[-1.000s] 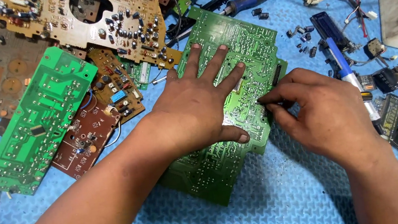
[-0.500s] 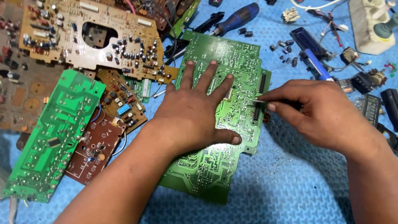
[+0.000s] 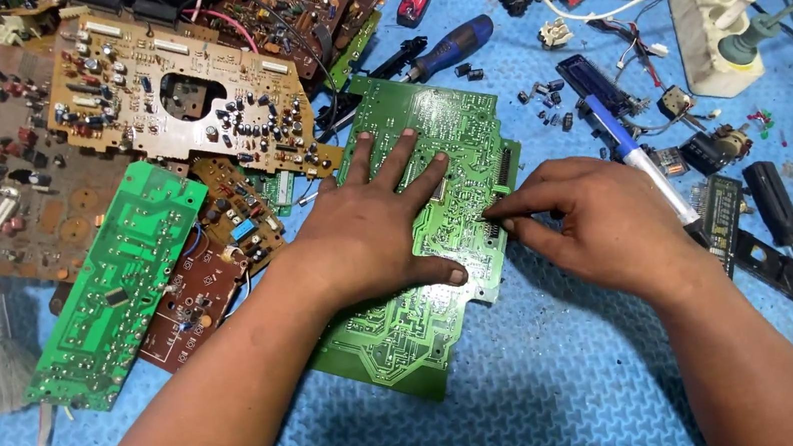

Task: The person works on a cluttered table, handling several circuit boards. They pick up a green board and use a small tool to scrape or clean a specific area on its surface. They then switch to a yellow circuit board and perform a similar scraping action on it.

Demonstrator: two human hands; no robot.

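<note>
Blue foam mat (image 3: 556, 375) carries green circuit board (image 3: 434, 198); left hand (image 3: 372, 231) spread flat on it, right hand (image 3: 598, 218) pinching its right edge

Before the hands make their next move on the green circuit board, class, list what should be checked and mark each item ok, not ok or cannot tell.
1. Green circuit board pinned flat: ok, the left hand lies spread on it, solder side up.
2. Right hand at the board's right edge: ok, its fingertips pinch there.
3. What the fingertips grip: cannot tell, too small.
4. Blue foam mat under the board: ok.
5. Room around the board: not ok, a smaller green board and a brown board crowd its left.
6. Blue-handled screwdriver out of the way: ok, it lies above the board.
</note>
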